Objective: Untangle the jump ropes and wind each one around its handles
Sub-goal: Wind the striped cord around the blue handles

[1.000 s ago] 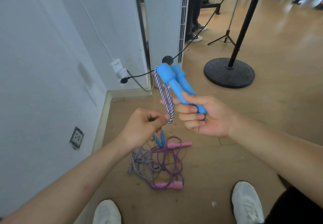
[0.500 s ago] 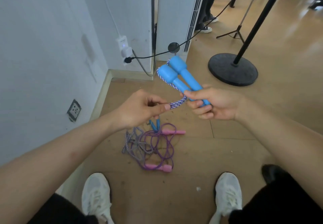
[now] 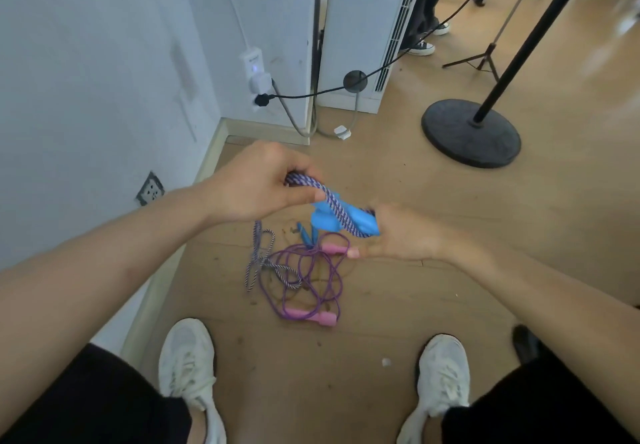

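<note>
My right hand [image 3: 403,234] grips two blue handles [image 3: 360,222] held together, their ends pointing left. A blue-and-white braided rope [image 3: 334,207] crosses over the handles. My left hand [image 3: 258,185] pinches that rope above and to the left of the handles. The rope's slack [image 3: 258,260] hangs down to the floor. Below my hands lies a tangle of purple rope [image 3: 311,277] with two pink handles [image 3: 311,316], one [image 3: 334,249] partly behind my right fingers. A thin blue piece [image 3: 306,234] shows at the tangle's top.
A white wall and baseboard run along the left with a socket [image 3: 149,190]. A plug and cables [image 3: 263,97] sit in the corner by a white unit [image 3: 363,21]. A black round stand base [image 3: 471,133] stands at right. My white shoes [image 3: 188,357] are below.
Both hands have come down toward the floor tangle. The blue handles have tipped from upright to lying sideways, and the braided rope now lies across them.
</note>
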